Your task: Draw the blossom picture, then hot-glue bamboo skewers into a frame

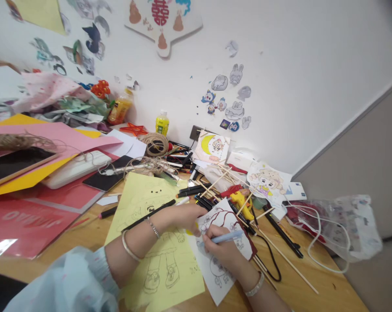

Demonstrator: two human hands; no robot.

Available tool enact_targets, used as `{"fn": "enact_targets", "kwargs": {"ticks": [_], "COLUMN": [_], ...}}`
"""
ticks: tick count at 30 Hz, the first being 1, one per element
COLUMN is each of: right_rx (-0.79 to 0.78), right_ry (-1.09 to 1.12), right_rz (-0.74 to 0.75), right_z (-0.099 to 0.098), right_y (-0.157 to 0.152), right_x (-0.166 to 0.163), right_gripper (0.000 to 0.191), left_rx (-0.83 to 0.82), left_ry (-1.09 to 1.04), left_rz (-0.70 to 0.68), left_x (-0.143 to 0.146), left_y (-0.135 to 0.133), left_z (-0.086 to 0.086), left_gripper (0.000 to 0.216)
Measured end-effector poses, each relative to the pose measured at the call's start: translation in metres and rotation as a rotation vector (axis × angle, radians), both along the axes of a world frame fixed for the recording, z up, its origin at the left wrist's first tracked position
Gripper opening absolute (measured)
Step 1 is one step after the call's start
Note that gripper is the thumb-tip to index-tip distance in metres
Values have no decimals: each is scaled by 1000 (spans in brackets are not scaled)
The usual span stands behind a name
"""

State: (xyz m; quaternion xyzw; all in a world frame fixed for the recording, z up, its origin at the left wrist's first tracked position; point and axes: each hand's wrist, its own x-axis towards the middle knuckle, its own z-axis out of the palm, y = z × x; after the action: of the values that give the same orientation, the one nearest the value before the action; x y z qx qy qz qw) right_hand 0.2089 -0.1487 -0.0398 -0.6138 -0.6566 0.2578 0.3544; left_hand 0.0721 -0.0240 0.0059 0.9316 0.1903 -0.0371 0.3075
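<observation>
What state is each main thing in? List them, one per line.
White sheet: drawn on
Left hand: at the white sheet's edge
Right hand: gripping the blue pen
Yellow sheet: drawn on, partly covered
Yellow bottle: upright, capped
Twine bundle: coiled
Glue gun: lying down
Plastic bag: crumpled

Coiled twine, glue gun, flowers; clear bag

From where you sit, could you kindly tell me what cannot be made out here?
Yellow sheet: head view, partly hidden by the left arm.
White sheet: head view, partly hidden by the right hand.
Wall board: head view, top cut off by the upper edge.
Small bottle: head view, fine print too small to read.
</observation>
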Motion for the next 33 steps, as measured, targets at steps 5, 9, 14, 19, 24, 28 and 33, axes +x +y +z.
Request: {"fn": "enact_targets", "kwargs": {"ticks": [5, 9, 14, 19, 24, 28, 33], "right_rx": [-2, 12, 36, 21, 17, -7, 44], "right_ry": [14, 3, -53, -27, 6, 27, 13], "right_rz": [-2, -13, -21, -14, -12, 6, -5], "right_z": [-2, -2, 1, 3, 0, -1, -2], "right_y": [0, 0, 0, 0, 0, -1, 0], "right_x": [0, 0, -1, -2, -1, 0, 1], "right_gripper": [26, 28, 28, 28, 27, 26, 25], "left_rx": [5, 1, 5, 8, 12, 6, -2], "left_ry": [15, 16, 5, -6, 7, 19, 10], "left_rz": [5, 6, -14, -14, 0, 8, 6], "left_x": [0, 0, 0, -1, 0, 0, 0], "left_y": [-1, -1, -1, 0, 0, 0, 0], "left_z": [1, 2, 2, 1, 0, -1, -2], "left_gripper": [29, 29, 27, 29, 30, 30, 32]}}
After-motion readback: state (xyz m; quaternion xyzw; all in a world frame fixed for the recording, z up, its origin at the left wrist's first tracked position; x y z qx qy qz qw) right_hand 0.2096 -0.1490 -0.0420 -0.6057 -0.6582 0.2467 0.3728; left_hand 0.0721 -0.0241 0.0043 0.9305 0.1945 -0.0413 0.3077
